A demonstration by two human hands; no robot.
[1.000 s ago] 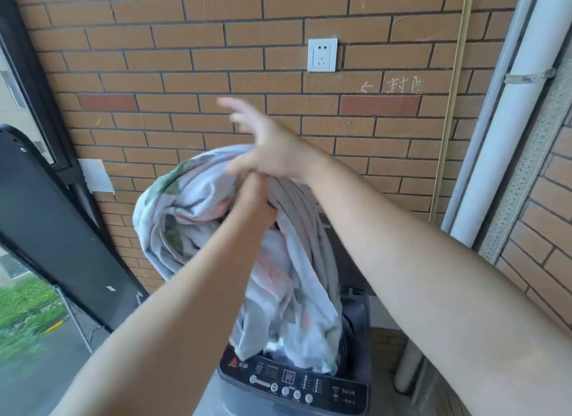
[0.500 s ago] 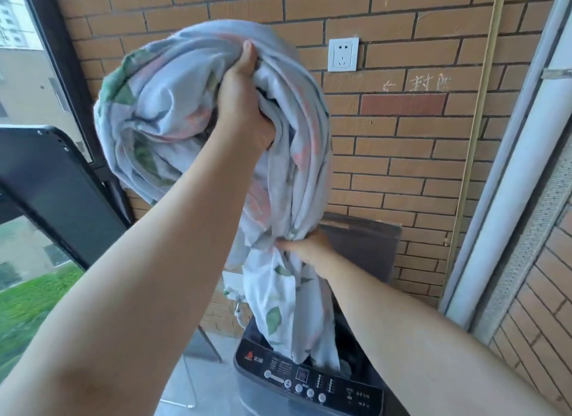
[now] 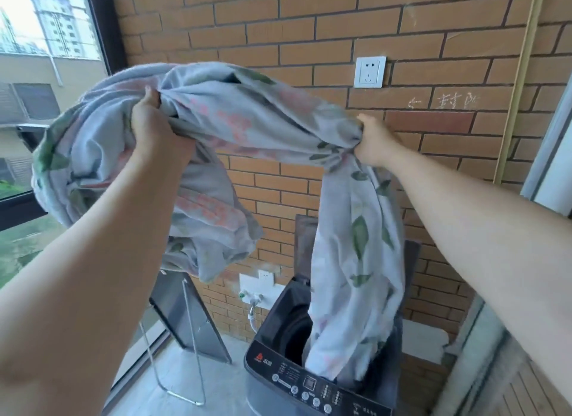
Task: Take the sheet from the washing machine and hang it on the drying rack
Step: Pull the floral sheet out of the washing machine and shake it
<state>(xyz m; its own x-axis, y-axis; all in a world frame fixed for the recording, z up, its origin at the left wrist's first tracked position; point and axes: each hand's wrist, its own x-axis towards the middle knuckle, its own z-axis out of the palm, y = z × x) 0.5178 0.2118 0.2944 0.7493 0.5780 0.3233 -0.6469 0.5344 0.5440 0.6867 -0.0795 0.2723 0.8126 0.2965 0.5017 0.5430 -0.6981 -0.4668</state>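
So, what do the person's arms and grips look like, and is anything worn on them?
The left arm and right arm are bare as far as the picture shows: no sleeves. The left grip and right grip wear no gloves. No watch or bracelet shows at either wrist.

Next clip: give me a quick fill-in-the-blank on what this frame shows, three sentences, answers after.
1. The left hand and the right hand both grip the ____.
2. Below the right hand, its tail hangs into the washing machine, whose lid is ____.
3. The white socket is mounted on a ____ wall.

Missing words: sheet; open; brick.
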